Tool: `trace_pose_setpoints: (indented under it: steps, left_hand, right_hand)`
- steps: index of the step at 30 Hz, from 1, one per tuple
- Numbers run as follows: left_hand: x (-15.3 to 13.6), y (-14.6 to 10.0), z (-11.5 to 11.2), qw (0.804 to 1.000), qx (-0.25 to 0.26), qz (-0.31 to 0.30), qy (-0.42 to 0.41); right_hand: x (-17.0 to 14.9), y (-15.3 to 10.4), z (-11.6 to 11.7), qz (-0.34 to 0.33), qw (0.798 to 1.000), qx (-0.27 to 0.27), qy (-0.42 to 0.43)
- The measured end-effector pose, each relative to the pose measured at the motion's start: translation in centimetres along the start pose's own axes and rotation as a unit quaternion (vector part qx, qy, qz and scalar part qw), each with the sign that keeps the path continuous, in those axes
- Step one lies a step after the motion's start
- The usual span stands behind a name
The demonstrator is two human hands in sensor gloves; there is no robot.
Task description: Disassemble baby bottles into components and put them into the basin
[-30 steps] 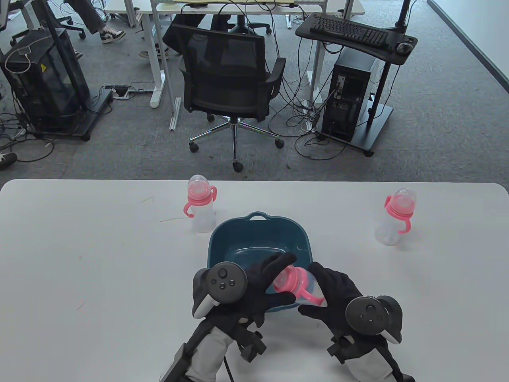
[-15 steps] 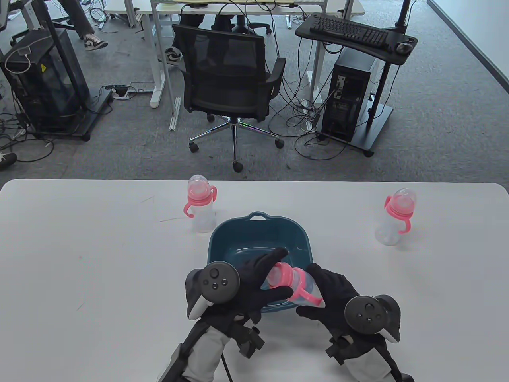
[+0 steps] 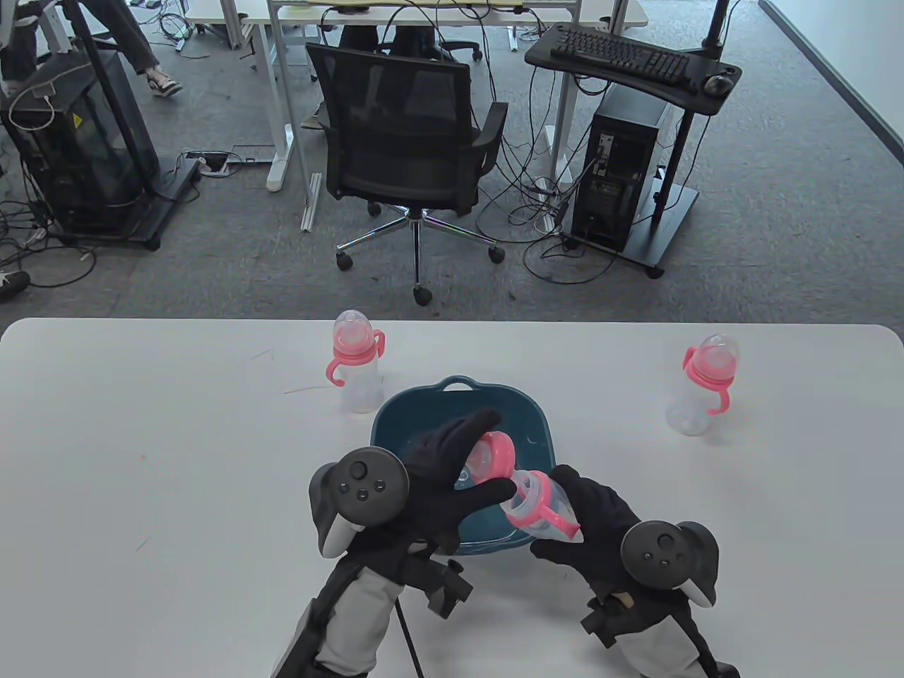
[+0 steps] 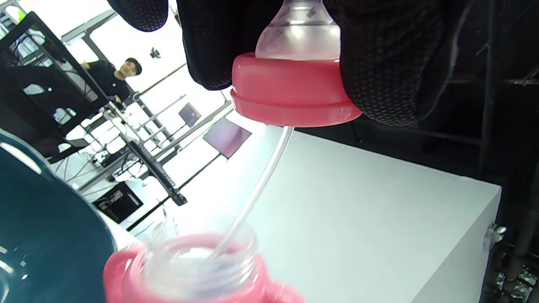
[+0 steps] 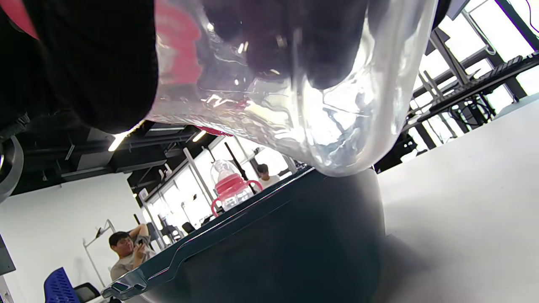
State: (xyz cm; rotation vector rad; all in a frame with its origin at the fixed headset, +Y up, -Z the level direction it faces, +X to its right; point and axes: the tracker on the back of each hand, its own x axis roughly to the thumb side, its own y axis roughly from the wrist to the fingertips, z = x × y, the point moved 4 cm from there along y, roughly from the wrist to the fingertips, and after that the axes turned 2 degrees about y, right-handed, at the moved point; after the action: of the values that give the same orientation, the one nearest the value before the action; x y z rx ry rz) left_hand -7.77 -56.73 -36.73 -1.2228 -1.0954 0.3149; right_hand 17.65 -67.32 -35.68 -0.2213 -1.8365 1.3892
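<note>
Over the basin (image 3: 540, 417) near the tabletop's front edge, your left hand (image 3: 452, 473) pinches the pink nipple cap (image 3: 494, 452), your right hand (image 3: 600, 512) grips the bottle body (image 3: 540, 505). The trailing straw (image 4: 257, 193) could snag the neck and flick loose.

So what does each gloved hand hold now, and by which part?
The left hand grips the pink screw cap with clear teat by its rim. The right hand grips the clear plastic bottle with pink handles round its body.
</note>
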Motion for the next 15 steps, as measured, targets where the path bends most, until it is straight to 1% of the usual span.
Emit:
trace_pose_setpoints:
  steps: [7,13,15]
  left_hand:
    - [1.4,1.0,2.2,1.0,0.015,-0.006,-0.008]
    - [1.5,1.5,4.3,0.999,0.033,0.001,-0.025]
    - [1.2,1.8,4.9,0.999,0.039,0.014,-0.005]
  right_hand:
    - [-0.5,0.0,-0.1,0.008,1.0,-0.003,0.019]
    - [-0.8,-0.1,-0.2,0.014,1.0,-0.003,0.019]
    - [-0.9,-0.1,-0.3,0.016,1.0,-0.004,0.019]
